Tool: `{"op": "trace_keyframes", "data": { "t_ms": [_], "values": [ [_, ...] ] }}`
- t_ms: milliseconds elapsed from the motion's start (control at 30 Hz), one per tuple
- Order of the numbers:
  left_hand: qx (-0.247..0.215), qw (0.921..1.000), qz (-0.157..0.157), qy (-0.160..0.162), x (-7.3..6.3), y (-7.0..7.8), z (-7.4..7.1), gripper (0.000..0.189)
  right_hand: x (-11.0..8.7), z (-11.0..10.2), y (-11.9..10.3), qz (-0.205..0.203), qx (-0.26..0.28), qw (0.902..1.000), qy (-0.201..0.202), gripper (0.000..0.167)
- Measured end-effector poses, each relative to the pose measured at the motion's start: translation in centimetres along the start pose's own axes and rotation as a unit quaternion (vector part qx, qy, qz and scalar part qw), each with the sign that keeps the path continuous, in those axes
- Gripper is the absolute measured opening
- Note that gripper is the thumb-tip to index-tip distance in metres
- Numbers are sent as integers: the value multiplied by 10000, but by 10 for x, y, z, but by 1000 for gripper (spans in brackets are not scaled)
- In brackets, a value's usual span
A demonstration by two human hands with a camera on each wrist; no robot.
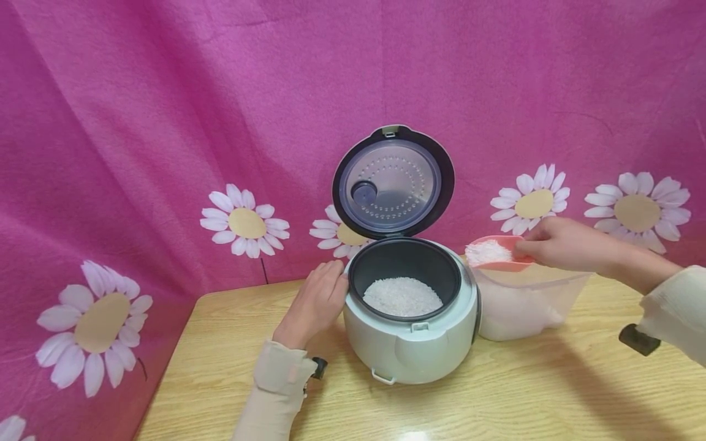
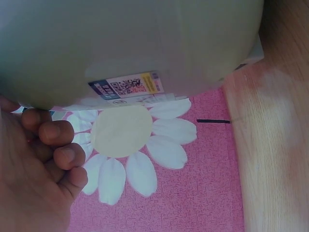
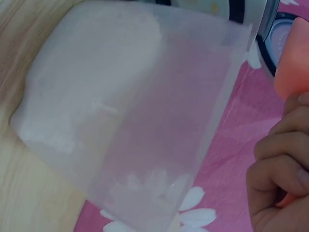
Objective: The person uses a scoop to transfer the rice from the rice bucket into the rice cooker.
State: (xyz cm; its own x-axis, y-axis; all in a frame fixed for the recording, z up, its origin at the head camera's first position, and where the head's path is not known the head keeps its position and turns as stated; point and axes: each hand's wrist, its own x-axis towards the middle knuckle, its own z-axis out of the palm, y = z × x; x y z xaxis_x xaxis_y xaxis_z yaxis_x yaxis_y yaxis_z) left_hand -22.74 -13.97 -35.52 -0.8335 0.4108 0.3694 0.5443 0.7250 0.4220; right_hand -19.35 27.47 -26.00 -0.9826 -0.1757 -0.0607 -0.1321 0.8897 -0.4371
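Note:
A pale green rice cooker (image 1: 410,355) stands with its lid (image 1: 394,184) raised, and white rice (image 1: 402,296) lies in its dark inner pot (image 1: 366,260). My left hand (image 1: 317,300) rests against the cooker's left rim, its fingers (image 2: 55,133) loosely bent in the left wrist view. My right hand (image 1: 570,245) grips a coral-pink scoop (image 1: 504,266) loaded with white grains (image 1: 488,252). The scoop is just right of the cooker, above the open mouth of a translucent bag (image 1: 524,306). White contents fill the bag's lower part, seen through its wall (image 3: 77,96).
Everything stands on a light wooden table (image 1: 215,367). Behind and to the left hangs a magenta cloth (image 1: 287,122) with large daisies. The raised lid leans back close to this cloth. A sticker with a QR code (image 2: 128,88) marks the cooker's side.

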Motion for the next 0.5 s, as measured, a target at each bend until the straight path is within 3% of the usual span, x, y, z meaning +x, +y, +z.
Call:
{"op": "trace_keyframes", "data": {
  "t_ms": [267,500],
  "values": [
    [1,10000,13,22,0,-1,1,18,2,-1,-20,-310,-53,9995,59,36],
    [-43,10000,-32,0,0,0,0,18,4,-1,-39,-499,-422,9976,231,36]
  ]
}}
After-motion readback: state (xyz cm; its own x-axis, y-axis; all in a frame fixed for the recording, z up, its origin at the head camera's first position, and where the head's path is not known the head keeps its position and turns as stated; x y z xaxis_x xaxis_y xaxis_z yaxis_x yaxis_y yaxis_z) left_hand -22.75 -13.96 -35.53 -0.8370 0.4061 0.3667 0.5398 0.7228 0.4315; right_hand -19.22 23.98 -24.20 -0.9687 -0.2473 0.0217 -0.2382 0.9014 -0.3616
